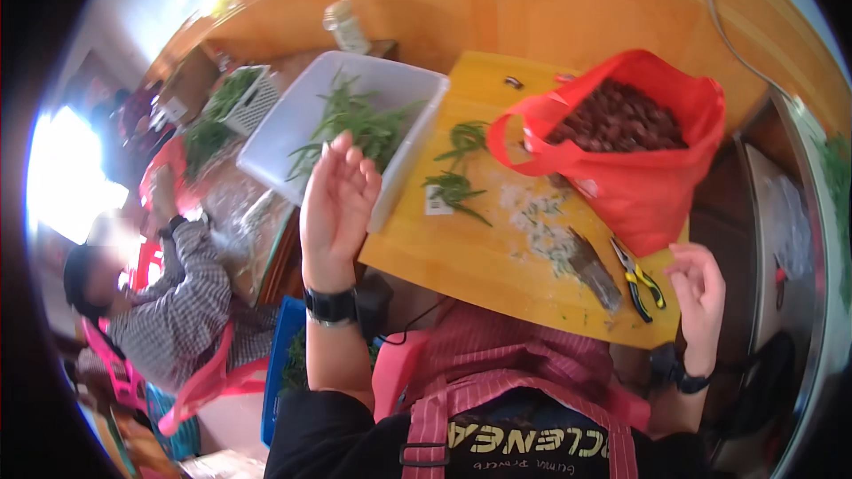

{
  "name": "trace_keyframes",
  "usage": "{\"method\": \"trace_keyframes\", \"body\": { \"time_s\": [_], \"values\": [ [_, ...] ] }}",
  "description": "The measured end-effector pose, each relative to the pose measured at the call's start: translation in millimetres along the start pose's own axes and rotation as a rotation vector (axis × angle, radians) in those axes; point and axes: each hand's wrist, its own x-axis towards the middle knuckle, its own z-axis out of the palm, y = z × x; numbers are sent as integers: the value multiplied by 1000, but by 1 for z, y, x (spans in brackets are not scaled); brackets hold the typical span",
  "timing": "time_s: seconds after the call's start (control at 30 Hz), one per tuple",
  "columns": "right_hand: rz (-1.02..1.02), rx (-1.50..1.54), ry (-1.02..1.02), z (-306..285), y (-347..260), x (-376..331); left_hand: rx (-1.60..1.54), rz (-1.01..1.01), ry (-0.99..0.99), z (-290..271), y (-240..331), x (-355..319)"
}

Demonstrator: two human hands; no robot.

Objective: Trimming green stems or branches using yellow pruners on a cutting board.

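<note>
Head view: left hand raised, palm open, fingers loosely spread and holding nothing, hovering at the near corner of a white plastic tub that holds loose green beans. Right hand at the right near edge of a yellow cutting board, fingers curled slightly apart, empty, just beside yellow-handled pliers lying on the board. A cleaver lies flat next to the pliers, blade among pale chopped bits. Two small bunches of green beans rest mid-board, well apart from both hands. A red plastic bag sits on the far right of the board, open, full of dark reddish-brown pieces, possibly dried dates, too blurred to be sure. Both wrists wear dark bands. At left another person in a checked shirt sits on a pink chair, near a white basket of greens.
</note>
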Motion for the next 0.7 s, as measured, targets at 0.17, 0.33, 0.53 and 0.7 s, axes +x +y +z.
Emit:
{"method": "trace_keyframes", "body": {
  "time_s": [0.17, 0.33, 0.53, 0.7],
  "values": [
    [-120, -212, -65, -11, -16, 24, -137, -188, -58, 32, -69, -16],
    [-245, -474, -113, -22, -54, 55, -170, -300, -3, 17, -97, -12],
    [-119, -696, -234, -23, -55, 131, -47, -278, 170, -7, -100, -4],
    [-180, -819, -399, -5, -7, 201, -77, -299, 210, -19, -100, -8]
  ]
}}
